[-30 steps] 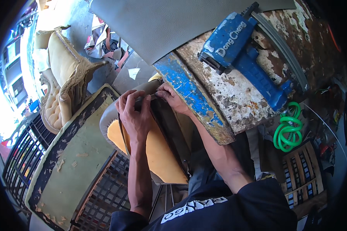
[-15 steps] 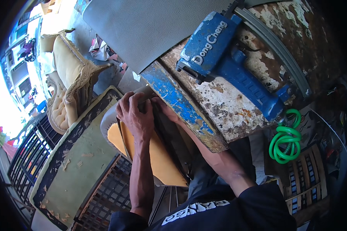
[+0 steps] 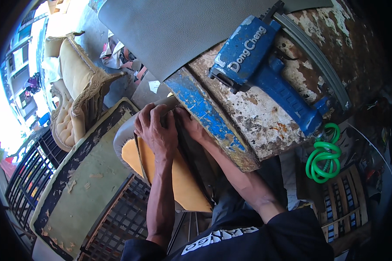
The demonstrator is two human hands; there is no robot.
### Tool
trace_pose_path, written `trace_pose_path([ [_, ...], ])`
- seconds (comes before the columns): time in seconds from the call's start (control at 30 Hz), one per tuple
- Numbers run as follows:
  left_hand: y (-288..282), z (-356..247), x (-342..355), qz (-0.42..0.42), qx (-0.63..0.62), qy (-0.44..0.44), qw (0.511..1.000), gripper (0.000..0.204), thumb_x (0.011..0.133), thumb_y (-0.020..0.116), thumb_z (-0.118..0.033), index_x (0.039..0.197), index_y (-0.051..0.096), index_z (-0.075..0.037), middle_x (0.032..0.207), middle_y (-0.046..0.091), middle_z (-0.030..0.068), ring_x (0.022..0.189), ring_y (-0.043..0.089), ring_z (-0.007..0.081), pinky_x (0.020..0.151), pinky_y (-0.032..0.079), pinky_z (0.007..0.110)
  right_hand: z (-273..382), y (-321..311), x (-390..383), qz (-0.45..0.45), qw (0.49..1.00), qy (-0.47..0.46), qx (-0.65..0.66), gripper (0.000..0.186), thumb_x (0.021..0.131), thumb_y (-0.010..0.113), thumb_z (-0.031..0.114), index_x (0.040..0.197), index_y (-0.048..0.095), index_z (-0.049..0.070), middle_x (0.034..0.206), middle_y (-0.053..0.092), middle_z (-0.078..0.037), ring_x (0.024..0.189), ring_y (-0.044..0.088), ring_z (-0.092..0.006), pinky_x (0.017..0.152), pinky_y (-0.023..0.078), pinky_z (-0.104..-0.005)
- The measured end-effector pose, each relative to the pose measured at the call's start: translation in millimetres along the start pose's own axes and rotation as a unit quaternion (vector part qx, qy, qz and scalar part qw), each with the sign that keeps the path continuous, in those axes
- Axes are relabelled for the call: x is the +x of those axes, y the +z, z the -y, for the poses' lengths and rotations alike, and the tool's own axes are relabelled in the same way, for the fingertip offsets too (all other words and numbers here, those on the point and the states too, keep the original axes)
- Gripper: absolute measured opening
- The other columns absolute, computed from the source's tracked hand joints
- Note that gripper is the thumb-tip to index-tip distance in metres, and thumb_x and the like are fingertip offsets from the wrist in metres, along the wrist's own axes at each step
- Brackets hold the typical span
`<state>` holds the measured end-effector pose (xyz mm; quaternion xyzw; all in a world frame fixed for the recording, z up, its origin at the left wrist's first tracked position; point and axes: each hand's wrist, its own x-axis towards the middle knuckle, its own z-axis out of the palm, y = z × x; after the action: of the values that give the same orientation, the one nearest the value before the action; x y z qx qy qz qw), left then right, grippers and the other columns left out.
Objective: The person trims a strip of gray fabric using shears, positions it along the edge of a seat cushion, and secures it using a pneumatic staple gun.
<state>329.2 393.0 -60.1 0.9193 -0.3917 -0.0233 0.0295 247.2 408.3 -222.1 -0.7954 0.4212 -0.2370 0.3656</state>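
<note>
Below the worn workbench sits an upholstered piece (image 3: 185,186) with orange foam, grey covering and a long dark strip. My left hand (image 3: 157,130) lies over its top edge with bent fingers closed on the covering. My right hand (image 3: 189,124) is just to the right at that same edge, fingers curled in by the covering and partly hidden. On the bench (image 3: 261,135), above my right forearm, lie a blue pneumatic staple gun (image 3: 270,87) with a coiled green hose (image 3: 322,161) and a sheet of grey leatherette (image 3: 161,35).
A cream carved, tufted chair (image 3: 78,78) stands at upper left beside fabric scraps (image 3: 117,56). A padded olive board (image 3: 82,191), dark slatted frames (image 3: 28,174) and a woven seat base (image 3: 117,226) lie at left. A wooden slatted frame (image 3: 344,209) is at lower right.
Since a second ago both hands have shifted slightly down along the covering's edge, and my right hand's fingers are now more tucked in and hidden. The view has shifted slightly.
</note>
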Motion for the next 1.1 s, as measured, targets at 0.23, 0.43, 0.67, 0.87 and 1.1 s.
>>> trace_pose_path([
  [0.23, -0.8, 1.8, 1.0, 0.01, 0.022, -0.011, 1.0, 0.025, 0.084, 0.079, -0.02, 0.108, 0.07, -0.018, 0.128, 0.062, 0.0056, 0.126, 0.05, 0.0326, 0.107, 0.036, 0.05, 51.4, -86.4, 36.4, 0.059, 0.998, 0.018, 0.029, 0.014, 0.097, 0.068, 0.015, 0.107, 0.071, 0.006, 0.101, 0.072, -0.015, 0.091, 0.069, -0.033, 0.084, 0.055, -0.0425],
  [0.43, -3.6, 8.0, -1.1, 0.015, 0.009, -0.005, 1.0, 0.026, 0.084, 0.077, -0.018, 0.107, 0.067, -0.017, 0.127, 0.06, 0.0064, 0.124, 0.05, 0.0338, 0.101, 0.038, 0.051, 92.2, -298.4, 64.5, 0.063, 0.97, -0.027, 0.234, 0.039, 0.087, 0.073, 0.001, 0.125, 0.064, 0.0, 0.103, 0.065, -0.009, 0.092, 0.065, -0.0269, 0.082, 0.055, -0.0375],
  [0.67, -4.9, 16.6, 0.2, -0.003, -0.013, -0.011, 1.0, 0.028, 0.083, 0.078, -0.02, 0.108, 0.068, -0.019, 0.126, 0.061, 0.0026, 0.125, 0.051, 0.0297, 0.099, 0.034, 0.048, 51.5, -309.1, 152.0, 0.052, 0.968, 0.011, -0.246, 0.068, 0.085, 0.067, -0.001, 0.148, 0.045, 0.004, 0.117, 0.061, -0.021, 0.107, 0.06, -0.0362, 0.1, 0.048, -0.0475],
  [0.87, -10.4, 34.0, -3.2, 0.004, -0.036, -0.018, 0.999, 0.028, 0.081, 0.078, -0.019, 0.108, 0.07, -0.02, 0.124, 0.062, 0.0027, 0.124, 0.051, 0.0286, 0.099, 0.034, 0.046, 104.7, -351.6, 122.2, 0.153, 0.987, -0.003, -0.044, 0.067, 0.08, 0.063, 0.004, 0.144, 0.047, -0.008, 0.129, 0.063, -0.031, 0.111, 0.067, -0.0485, 0.097, 0.054, -0.0505],
  [1.1, -18.8, 52.1, 2.8, 0.008, -0.075, -0.027, 0.997, 0.028, 0.08, 0.079, -0.018, 0.107, 0.071, -0.017, 0.121, 0.064, 0.0033, 0.122, 0.052, 0.0283, 0.099, 0.035, 0.045, 116.8, -258.2, 10.6, 0.216, 0.784, 0.369, 0.45, 0.032, 0.085, 0.068, 0.011, 0.114, 0.063, 0.0, 0.107, 0.069, -0.016, 0.096, 0.068, -0.0287, 0.086, 0.054, -0.04],
])
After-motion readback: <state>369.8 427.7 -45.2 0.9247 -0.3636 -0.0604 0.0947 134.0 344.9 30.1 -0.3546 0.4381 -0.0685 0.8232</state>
